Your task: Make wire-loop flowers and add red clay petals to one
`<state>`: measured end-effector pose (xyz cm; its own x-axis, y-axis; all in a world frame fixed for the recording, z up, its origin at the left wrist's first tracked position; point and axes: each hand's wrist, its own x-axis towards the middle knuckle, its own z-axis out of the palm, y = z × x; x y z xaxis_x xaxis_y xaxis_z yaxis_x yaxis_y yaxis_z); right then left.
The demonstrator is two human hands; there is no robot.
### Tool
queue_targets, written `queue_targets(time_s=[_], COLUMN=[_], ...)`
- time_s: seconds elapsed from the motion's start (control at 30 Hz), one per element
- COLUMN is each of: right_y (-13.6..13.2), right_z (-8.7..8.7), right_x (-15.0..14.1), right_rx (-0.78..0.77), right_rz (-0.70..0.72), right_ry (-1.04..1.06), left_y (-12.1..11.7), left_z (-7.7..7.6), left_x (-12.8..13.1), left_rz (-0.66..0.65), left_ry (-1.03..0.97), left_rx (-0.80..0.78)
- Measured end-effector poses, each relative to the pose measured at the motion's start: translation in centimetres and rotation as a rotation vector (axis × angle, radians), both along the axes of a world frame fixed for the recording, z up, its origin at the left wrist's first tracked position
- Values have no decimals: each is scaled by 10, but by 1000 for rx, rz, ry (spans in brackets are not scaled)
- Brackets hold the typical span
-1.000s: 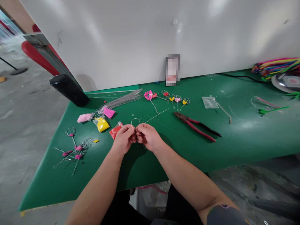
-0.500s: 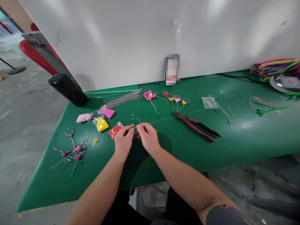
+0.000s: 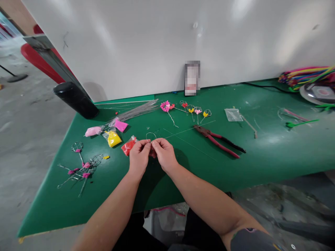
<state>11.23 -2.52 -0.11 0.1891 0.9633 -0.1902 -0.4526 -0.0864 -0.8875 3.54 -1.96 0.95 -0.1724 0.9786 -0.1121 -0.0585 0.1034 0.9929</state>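
Between my two hands is a thin metal wire, bent into a small round loop that stands up above the fingertips. My left hand pinches the left foot of the loop between thumb and forefinger. Close beside it, almost touching, my right hand pinches the right side. From there a straight end of the wire runs out to the right, towards the pliers. Just behind my left hand lies a bag of red clay-like material, partly covered by the fingers. The exact crossing of the wire is hidden by my fingertips.
Red-handled pliers lie right of my hands. Small wire racket shapes with pink bits lie left; more wire pieces with coloured bits lie behind. Also there: straight wires, a yellow bag, a leaning phone.
The straight wire end on the right has drawn in, its tip now nearer the pliers' jaws. The loop looks slightly rounder, and both hands stay nearly in place, still pinching.
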Motion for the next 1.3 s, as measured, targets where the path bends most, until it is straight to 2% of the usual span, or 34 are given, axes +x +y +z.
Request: queue_targets(time_s=[0.23, 0.57, 0.7, 0.8, 1.0, 1.3], right_y=[0, 0, 0, 1, 1, 1], right_z=[-3, -1, 0, -1, 0, -3], right_x=[1, 1, 3, 4, 4, 5], right_rx=[-12, -43, -70, -71, -2, -1], right_rz=[11, 41, 47, 53, 66, 88], right_ry=[13, 51, 66, 62, 46, -4], left_y=[1, 1, 2, 1, 3, 3], left_z=[-6, -8, -8, -3, 1, 1], left_x=[-3, -7, -9, -7, -6, -7], left_rz=[30, -72, -66, -84, -186, -228], left_ry=[93, 128, 155, 106, -116, -138], left_rx=[48, 61, 44, 25, -60, -64])
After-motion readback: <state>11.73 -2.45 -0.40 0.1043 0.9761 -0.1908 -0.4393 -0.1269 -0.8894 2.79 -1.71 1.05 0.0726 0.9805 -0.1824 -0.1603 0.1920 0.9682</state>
